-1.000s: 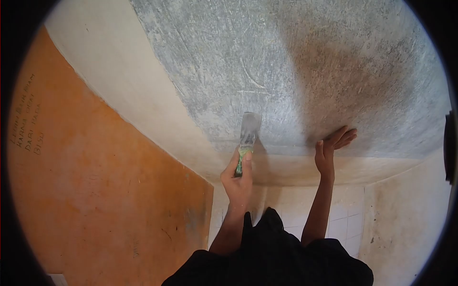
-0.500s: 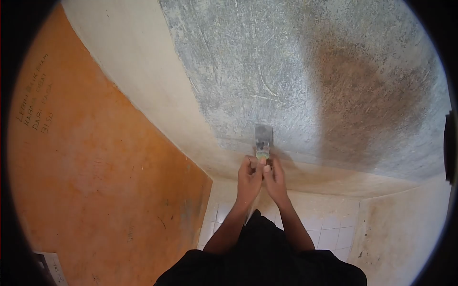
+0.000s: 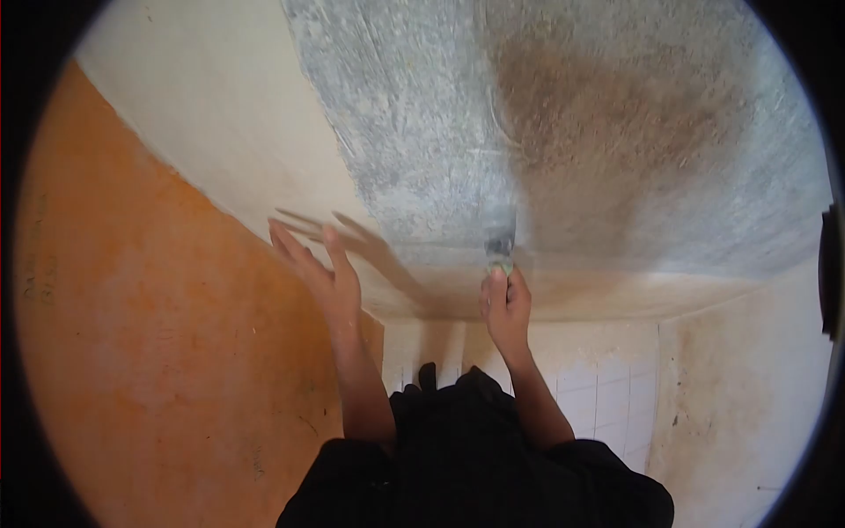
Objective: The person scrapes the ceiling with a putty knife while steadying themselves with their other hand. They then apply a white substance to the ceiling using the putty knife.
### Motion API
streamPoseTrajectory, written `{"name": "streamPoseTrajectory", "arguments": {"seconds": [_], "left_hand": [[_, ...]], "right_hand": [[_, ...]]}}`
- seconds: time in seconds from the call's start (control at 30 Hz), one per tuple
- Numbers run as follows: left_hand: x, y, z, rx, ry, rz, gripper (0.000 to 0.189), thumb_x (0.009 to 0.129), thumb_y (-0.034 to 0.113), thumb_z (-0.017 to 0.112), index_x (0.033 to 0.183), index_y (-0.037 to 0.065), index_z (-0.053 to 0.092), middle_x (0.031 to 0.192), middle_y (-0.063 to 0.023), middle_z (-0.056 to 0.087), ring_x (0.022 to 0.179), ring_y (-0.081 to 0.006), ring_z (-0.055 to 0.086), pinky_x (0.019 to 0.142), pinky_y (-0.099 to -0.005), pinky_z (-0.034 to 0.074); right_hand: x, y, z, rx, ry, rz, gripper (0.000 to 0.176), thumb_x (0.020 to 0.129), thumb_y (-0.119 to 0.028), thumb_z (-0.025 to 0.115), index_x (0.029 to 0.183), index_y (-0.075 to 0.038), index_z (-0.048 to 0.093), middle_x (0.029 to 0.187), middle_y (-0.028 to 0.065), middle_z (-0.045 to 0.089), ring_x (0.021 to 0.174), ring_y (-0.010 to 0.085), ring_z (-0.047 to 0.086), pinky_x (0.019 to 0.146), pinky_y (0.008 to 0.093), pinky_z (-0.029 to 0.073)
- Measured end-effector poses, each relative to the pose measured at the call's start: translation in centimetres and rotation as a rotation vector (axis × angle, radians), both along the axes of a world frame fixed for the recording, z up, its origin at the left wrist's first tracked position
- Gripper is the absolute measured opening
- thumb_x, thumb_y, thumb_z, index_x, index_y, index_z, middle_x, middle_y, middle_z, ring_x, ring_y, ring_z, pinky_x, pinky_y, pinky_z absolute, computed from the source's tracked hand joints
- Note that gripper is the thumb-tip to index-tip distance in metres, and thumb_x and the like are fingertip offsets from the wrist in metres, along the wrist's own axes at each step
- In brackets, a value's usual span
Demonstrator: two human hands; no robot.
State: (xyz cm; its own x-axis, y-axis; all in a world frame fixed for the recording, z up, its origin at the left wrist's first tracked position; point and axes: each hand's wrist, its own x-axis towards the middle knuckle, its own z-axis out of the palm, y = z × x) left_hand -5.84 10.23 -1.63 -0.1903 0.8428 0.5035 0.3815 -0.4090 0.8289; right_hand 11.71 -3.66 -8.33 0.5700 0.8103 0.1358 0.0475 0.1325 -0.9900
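My right hand [image 3: 508, 308] is closed around the handle of a scraper [image 3: 500, 236], whose flat blade points up at the wall and is slightly blurred. Behind the blade lies the lower part of a rough grey patch [image 3: 414, 106] on the wall. To the left, my left hand [image 3: 319, 273] is raised with its fingers spread and nothing in it, close to the cream-coloured wall strip [image 3: 220, 114]. Its shadow falls on the wall beside it.
An orange wall [image 3: 176, 334] with faint writing fills the left side. A brownish area [image 3: 607, 114] marks the grey patch. White floor tiles [image 3: 576, 400] show below, a stained pale wall [image 3: 731, 387] stands at right, and a dark object [image 3: 828, 273] lies at the right edge.
My left hand has come away from the scraper, moved left and opened. My right hand still holds the scraper, now slightly further right and higher. The view has shifted.
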Motion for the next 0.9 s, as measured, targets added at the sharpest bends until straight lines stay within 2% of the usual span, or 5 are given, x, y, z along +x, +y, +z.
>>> {"name": "streamPoseTrajectory", "arguments": {"seconds": [0.07,0.2,0.47,0.73,0.9], "left_hand": [[0.6,0.8,1.1,-0.173,0.016,-0.093,0.080,0.101,0.043,0.043,0.153,0.005,-0.004,0.155,-0.0294,-0.009,0.146,-0.0433,0.002,0.115,-0.0506,0.022],[-0.1,1.7,-0.8,-0.228,0.015,-0.197,0.083,0.101,0.050,0.035,0.151,0.005,-0.012,0.153,-0.0274,-0.024,0.145,-0.0421,-0.015,0.117,-0.0513,0.010],[-0.8,2.6,-2.0,-0.196,0.002,-0.293,0.085,0.101,0.052,0.034,0.150,0.003,-0.015,0.152,-0.0277,-0.027,0.143,-0.0418,-0.020,0.117,-0.0519,0.006],[-0.5,3.2,-2.4,-0.211,-0.008,-0.297,0.089,0.101,0.054,0.032,0.147,0.000,-0.021,0.149,-0.0286,-0.032,0.141,-0.0427,-0.025,0.116,-0.0537,0.002],[-0.2,3.6,-3.5,-0.221,0.145,-0.240,0.092,0.100,0.054,0.033,0.145,-0.002,-0.025,0.147,-0.0280,-0.036,0.139,-0.0407,-0.031,0.116,-0.0536,-0.005]], "right_hand": [[-0.6,0.5,3.5,0.047,0.004,0.040,0.030,0.105,-0.031,0.040,0.097,-0.005,0.051,0.070,-0.0003,0.048,0.050,0.0072,0.043,0.045,0.0235,0.038],[-1.3,-0.3,1.9,0.079,0.280,0.168,0.032,0.105,-0.033,0.040,0.097,-0.004,0.050,0.072,0.0007,0.049,0.049,0.0081,0.043,0.045,0.0240,0.038],[-1.6,-0.6,1.8,-0.040,0.226,0.027,0.033,0.104,-0.035,0.042,0.092,-0.005,0.050,0.056,-0.0029,0.043,0.041,0.0047,0.034,0.037,0.0208,0.025],[-2.3,-0.8,3.2,-0.049,0.217,-0.013,0.035,0.104,-0.037,0.043,0.088,-0.007,0.050,0.054,-0.0053,0.039,0.040,0.0018,0.029,0.037,0.0199,0.021],[-2.2,-1.0,6.0,-0.028,0.252,-0.005,0.035,0.104,-0.038,0.043,0.087,-0.007,0.050,0.054,-0.0057,0.037,0.040,0.0018,0.028,0.036,0.0201,0.020]]}}
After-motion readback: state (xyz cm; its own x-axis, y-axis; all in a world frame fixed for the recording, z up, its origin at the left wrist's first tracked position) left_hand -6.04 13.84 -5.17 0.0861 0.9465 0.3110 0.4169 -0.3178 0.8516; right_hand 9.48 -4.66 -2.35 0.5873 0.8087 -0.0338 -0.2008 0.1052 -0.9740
